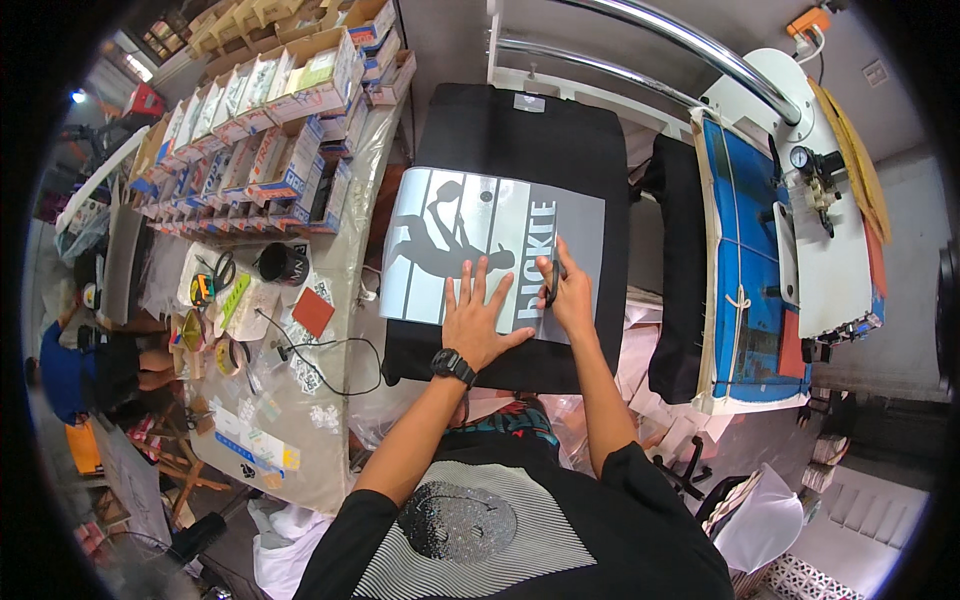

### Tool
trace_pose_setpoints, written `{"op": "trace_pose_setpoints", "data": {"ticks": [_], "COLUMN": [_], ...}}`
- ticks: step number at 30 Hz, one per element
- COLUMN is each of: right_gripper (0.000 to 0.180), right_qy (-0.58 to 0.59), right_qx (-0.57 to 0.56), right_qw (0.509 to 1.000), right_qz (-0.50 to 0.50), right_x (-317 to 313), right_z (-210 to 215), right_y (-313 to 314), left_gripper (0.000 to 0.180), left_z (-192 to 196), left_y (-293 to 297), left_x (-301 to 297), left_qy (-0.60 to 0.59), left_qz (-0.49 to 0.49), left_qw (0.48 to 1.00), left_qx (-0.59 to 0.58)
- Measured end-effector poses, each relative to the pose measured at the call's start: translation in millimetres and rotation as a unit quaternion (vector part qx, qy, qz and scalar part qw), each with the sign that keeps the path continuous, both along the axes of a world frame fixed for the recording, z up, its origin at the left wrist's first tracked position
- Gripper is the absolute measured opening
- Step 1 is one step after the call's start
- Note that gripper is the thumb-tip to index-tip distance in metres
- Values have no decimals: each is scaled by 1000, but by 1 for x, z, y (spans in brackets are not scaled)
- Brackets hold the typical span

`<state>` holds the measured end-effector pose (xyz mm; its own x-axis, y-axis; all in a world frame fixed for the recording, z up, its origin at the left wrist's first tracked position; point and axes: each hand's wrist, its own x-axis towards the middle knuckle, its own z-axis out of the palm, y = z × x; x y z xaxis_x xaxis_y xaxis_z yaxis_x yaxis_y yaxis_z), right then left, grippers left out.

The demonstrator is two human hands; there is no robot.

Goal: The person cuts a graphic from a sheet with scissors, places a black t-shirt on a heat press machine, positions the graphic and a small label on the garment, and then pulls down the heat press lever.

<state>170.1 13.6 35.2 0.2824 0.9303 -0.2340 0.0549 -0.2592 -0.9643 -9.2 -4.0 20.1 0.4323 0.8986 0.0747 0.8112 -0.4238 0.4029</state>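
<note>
— Left hand (478, 325), condition?
— Spread wide, palm down, resting flat on the printed sheet (470, 235); holds nothing. One black wristwatch (454, 367) on its wrist.
— Right hand (572, 297)?
— Narrow, fingers curled round one black-handled tool (553, 283), over the sheet's block lettering. Kind of tool: mostly hidden, cannot tell.
— The sheet itself?
— One, grey and silvery, bearing one dark figure and one row of block letters. Lies flat on one black garment (520, 140), which extends past it at the far and near ends.
— Left of the sheet?
— One table (330, 450). On it: one black mug (283, 263), one reddish square pad (313, 312); farther off, stacked cardboard boxes (320, 100), overlapping too much to count.
— Right of the sheet?
— One narrow black cloth (675, 270), apart from it; next, one blue panel (745, 260); farther right, one round pressure gauge (799, 157).
— Beyond the sheet's far edge?
— Two chrome bars (690, 42), well apart from it.
</note>
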Motion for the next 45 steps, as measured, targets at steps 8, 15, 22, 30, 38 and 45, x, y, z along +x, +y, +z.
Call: {"op": "trace_pose_setpoints", "data": {"ticks": [8,15,22,30,38,45], "right_gripper": [67,64,53,44,40,33], "right_qy": [-48,-542,-225,152,154,155], "right_qx": [-16,45,-119,-47,-63,-86], "right_qw": [999,832,965,987,985,984], "right_qz": [-13,110,64,-24,45,-27], "right_x": [28,54,39,-38,-40,-53], "right_z": [4,2,37,-43,-21,-36], "right_y": [54,-35,-180,-230,-210,-209], "left_gripper": [94,79,45,58,69,68], "left_z": [1,-6,2,5,-18,-16], "left_y": [-2,6,71,68,5,-8], "left_x": [1,-6,-57,-43,0,-6], "left_qy": [3,-44,-63,-87,-17,-8], "left_qz": [-3,-45,-159,-175,-64,-51], "left_qw": [1000,998,984,979,996,996], "left_qx": [-7,23,47,49,66,76]}}
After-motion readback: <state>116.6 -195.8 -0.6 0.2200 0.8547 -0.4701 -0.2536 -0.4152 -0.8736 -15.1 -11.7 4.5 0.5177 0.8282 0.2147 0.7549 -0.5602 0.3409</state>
